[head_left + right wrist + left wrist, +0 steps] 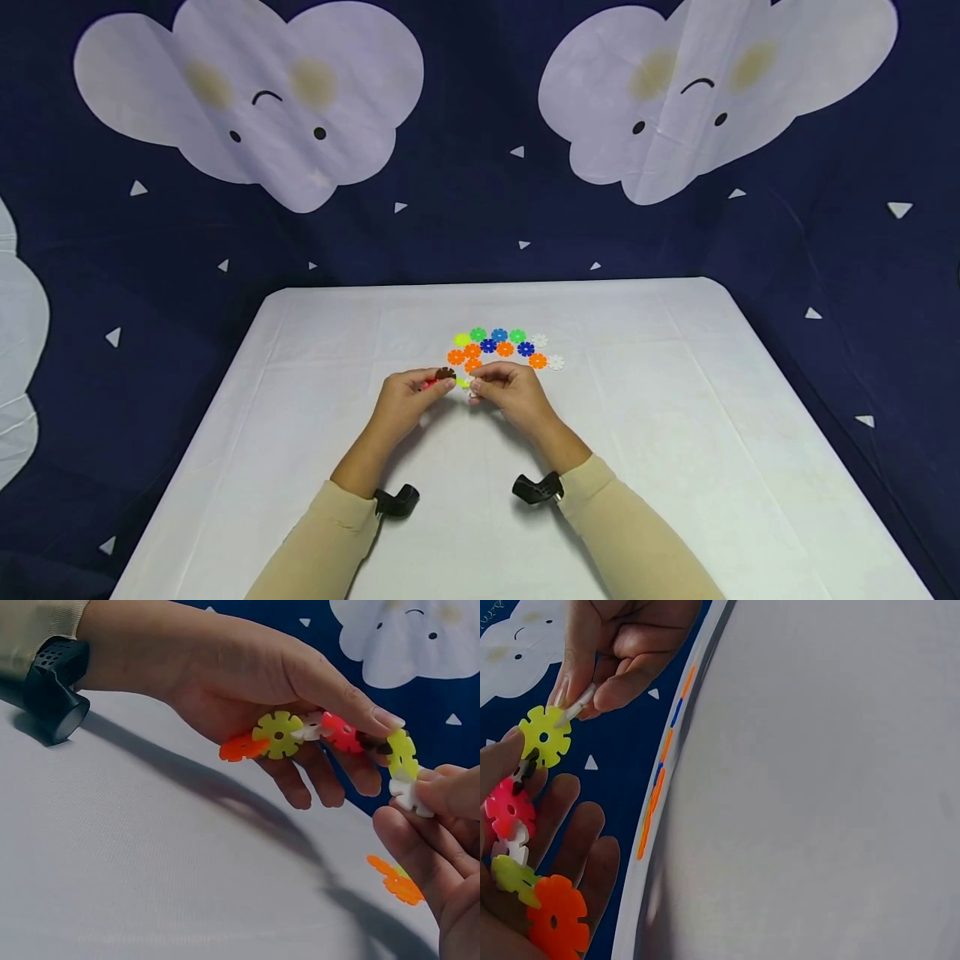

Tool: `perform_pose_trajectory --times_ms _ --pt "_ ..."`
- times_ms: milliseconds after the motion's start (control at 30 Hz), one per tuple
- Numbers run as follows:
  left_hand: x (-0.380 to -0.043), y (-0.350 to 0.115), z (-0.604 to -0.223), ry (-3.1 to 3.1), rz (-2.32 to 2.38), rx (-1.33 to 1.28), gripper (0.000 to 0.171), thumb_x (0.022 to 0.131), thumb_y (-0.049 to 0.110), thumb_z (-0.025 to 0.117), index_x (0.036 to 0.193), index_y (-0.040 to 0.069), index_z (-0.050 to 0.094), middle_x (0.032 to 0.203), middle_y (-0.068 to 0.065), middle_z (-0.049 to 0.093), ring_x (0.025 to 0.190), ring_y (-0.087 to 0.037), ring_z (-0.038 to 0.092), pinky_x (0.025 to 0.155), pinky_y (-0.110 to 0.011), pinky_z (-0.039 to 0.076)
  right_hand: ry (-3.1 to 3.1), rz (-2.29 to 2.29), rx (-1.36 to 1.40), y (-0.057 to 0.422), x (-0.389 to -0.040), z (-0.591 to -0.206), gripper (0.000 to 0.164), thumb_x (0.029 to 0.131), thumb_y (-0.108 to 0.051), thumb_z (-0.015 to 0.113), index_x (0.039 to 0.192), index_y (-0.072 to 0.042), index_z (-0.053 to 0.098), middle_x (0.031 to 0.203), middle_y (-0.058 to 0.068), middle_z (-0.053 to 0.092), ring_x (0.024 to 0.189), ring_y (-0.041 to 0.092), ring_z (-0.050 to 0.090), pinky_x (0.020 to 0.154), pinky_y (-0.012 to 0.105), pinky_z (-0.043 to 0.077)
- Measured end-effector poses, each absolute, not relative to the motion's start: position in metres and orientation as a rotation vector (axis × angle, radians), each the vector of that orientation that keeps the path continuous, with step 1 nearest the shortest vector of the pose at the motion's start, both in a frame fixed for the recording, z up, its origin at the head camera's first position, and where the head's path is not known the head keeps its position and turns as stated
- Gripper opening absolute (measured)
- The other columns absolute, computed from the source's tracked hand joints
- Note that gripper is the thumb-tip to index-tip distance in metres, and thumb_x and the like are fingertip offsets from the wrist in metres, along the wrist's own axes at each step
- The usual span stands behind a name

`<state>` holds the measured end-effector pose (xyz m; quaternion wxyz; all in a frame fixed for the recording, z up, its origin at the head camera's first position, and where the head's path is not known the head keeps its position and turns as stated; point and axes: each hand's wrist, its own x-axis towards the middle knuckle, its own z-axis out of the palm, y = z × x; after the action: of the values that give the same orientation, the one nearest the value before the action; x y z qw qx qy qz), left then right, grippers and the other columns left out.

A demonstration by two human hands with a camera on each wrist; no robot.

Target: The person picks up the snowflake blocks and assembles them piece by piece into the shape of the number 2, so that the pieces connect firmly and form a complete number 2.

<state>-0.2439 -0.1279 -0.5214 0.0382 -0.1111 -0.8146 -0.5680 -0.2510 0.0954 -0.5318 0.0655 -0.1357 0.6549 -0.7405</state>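
My left hand (pixel 399 407) grips a chain of notched plastic snowflake discs. In the right wrist view the chain runs from an orange disc (pixel 241 747) through a yellow-green disc (pixel 278 735), a white one and a pink one (pixel 342 732) to a dark brown disc (pixel 373 742) by the thumb. A bright yellow disc (pixel 545 737) sits at the chain's end, beyond the left fingertips. Between thumb and fingers my right hand (pixel 519 402) pinches a white disc (pixel 409 796), its edge right at the yellow disc's edge. The chain is partly hidden by fingers in the head view.
Loose discs lie grouped on the white table (pixel 675 467) just beyond the hands, among them an orange disc (pixel 537 361), a green disc (pixel 478 334), a blue disc (pixel 499 335) and a white disc (pixel 556 362). A dark blue cloth with clouds (pixel 255 92) hangs behind the table.
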Motion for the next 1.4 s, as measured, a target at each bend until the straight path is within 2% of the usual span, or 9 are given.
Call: perform_pose_trajectory --times_ms 167,433,600,800,967,1133,1233,1400 --pt "-0.2454 -0.1303 -0.5196 -2.527 -1.694 -0.361 0.019 0.093 0.023 0.086 0.104 0.008 0.084 0.106 -0.004 0.078 0.088 -0.021 0.062 0.072 -0.031 0.048 1.927 -2.201 -0.420 0.0962 -0.2520 -0.5326 0.026 0.098 0.009 0.069 0.121 0.020 0.065 0.105 0.020 0.071 0.084 0.030 0.075 0.084 0.047 0.061" --pt "-0.2454 -0.1318 -0.5194 -2.492 -1.710 -0.365 0.021 0.090 0.021 0.088 0.104 0.007 0.083 0.104 -0.003 0.078 0.101 -0.022 0.069 0.087 -0.039 0.052 1.973 -2.146 -0.436 0.0963 -0.2521 -0.5340 0.025 0.098 0.006 0.072 0.121 0.014 0.069 0.106 0.018 0.073 0.088 0.035 0.076 0.085 0.044 0.061" --pt "-0.2449 -0.1317 -0.5182 -2.452 -1.724 -0.358 0.023 0.088 0.020 0.090 0.105 0.006 0.082 0.104 -0.003 0.079 0.103 -0.023 0.071 0.088 -0.035 0.056 1.963 -2.154 -0.423 0.0963 -0.2517 -0.5331 0.023 0.098 0.004 0.072 0.119 0.013 0.070 0.105 0.018 0.073 0.087 0.035 0.076 0.084 0.044 0.061" --pt "-0.2448 -0.1323 -0.5169 -2.446 -1.695 -0.361 0.022 0.088 0.019 0.090 0.105 0.008 0.083 0.101 0.001 0.079 0.103 -0.021 0.072 0.088 -0.032 0.055 1.930 -2.159 -0.430 0.0962 -0.2514 -0.5332 0.023 0.098 0.005 0.073 0.118 0.015 0.069 0.106 0.018 0.073 0.086 0.033 0.076 0.085 0.045 0.061" --pt "-0.2451 -0.1336 -0.5177 -2.465 -1.650 -0.372 0.020 0.088 0.021 0.090 0.103 0.010 0.084 0.100 0.004 0.079 0.100 -0.018 0.071 0.082 -0.031 0.053 1.863 -2.156 -0.438 0.0964 -0.2514 -0.5333 0.022 0.097 0.005 0.073 0.116 0.014 0.069 0.103 0.020 0.073 0.086 0.034 0.076 0.085 0.048 0.060" --pt "-0.2447 -0.1342 -0.5177 -2.461 -1.597 -0.416 0.022 0.086 0.020 0.091 0.104 0.009 0.084 0.100 0.001 0.079 0.092 -0.020 0.069 0.071 -0.028 0.049 1.838 -2.124 -0.434 0.0983 -0.2519 -0.5335 0.020 0.097 0.005 0.072 0.115 0.013 0.070 0.102 0.022 0.074 0.085 0.031 0.076 0.085 0.047 0.061" --pt "-0.2443 -0.1346 -0.5178 -2.459 -1.583 -0.428 0.022 0.086 0.019 0.091 0.104 0.009 0.085 0.100 0.001 0.079 0.090 -0.020 0.068 0.070 -0.028 0.047 1.843 -2.111 -0.438 0.0996 -0.2517 -0.5333 0.018 0.096 0.006 0.072 0.113 0.010 0.072 0.102 0.025 0.074 0.085 0.031 0.077 0.084 0.046 0.061" --pt "-0.2448 -0.1347 -0.5186 -2.433 -1.549 -0.430 0.026 0.084 0.019 0.093 0.105 0.008 0.084 0.100 0.000 0.079 0.096 -0.020 0.071 0.081 -0.032 0.053 1.843 -2.134 -0.461 0.1000 -0.2522 -0.5336 0.018 0.096 0.008 0.073 0.114 0.010 0.072 0.104 0.029 0.072 0.086 0.032 0.076 0.085 0.047 0.061"
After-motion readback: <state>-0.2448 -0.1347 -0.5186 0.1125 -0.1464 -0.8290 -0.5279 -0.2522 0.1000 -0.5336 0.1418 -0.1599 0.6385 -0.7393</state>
